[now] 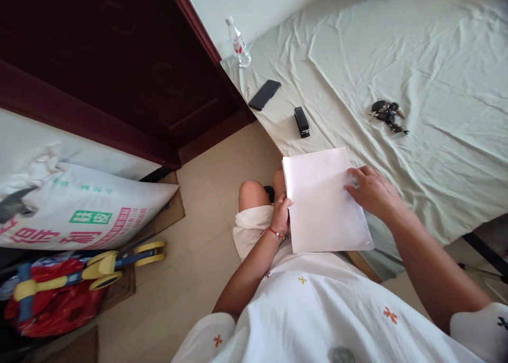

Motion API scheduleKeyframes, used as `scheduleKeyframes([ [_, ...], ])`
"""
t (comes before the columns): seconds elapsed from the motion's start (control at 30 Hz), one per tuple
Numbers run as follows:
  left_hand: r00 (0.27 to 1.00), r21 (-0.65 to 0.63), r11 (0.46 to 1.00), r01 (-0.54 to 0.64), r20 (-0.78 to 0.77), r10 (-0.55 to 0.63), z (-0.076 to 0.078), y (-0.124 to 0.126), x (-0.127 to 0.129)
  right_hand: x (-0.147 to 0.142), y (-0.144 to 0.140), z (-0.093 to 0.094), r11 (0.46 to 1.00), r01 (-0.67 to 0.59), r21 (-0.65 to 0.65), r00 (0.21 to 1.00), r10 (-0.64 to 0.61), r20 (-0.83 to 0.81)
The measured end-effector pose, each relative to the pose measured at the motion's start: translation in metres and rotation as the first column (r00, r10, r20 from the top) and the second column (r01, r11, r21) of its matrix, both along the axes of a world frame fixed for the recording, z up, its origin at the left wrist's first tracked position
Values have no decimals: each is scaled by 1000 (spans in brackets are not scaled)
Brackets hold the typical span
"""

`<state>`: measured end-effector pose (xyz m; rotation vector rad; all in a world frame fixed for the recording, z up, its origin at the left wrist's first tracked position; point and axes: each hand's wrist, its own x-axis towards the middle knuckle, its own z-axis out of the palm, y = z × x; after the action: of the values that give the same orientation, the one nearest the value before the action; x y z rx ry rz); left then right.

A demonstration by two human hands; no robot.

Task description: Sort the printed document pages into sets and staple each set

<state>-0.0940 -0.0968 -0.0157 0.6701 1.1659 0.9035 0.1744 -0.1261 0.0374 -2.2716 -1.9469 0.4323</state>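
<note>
A stack of white paper (321, 204) lies partly over the table's near edge, close to my body. My left hand (282, 215) grips its left edge, thumb on top and fingers underneath. Over the stack's right side rests my right hand (371, 188), fingers spread and thumb apart, touching or just above the top sheet; I cannot tell which. Beyond the paper stands a small black stapler (301, 122) on the pale green cloth (345, 125).
A black phone (264, 94) and a clear bottle (239, 45) are at the table's left edge. Keys (387, 114) lie to the right. On the floor at left are a large white sack (91, 204) and a yellow-and-blue wheeled toy (99, 268), beside a dark red door (99, 56).
</note>
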Motion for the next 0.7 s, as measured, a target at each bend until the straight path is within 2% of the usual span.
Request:
scheduleKeyframes([
  [0.13,995,-46,998,47,86,-43,2,-2,2,-2,4,-2,994,108,-2,993,-108,-47],
  [0.27,993,-204,975,87,92,-69,2,-2,3,-3,7,-7,993,111,45,986,-105,-127],
  [0.4,986,-242,967,80,162,-41,2,-5,3,-4,8,-13,985,134,105,965,-106,-240],
  [0.53,951,-261,960,101,310,-16,3,-8,0,-4,3,-17,959,251,129,904,-185,-385],
  [0.7,916,-299,948,107,400,23,1,-9,-1,-1,-4,-14,938,343,55,819,-270,-506],
])
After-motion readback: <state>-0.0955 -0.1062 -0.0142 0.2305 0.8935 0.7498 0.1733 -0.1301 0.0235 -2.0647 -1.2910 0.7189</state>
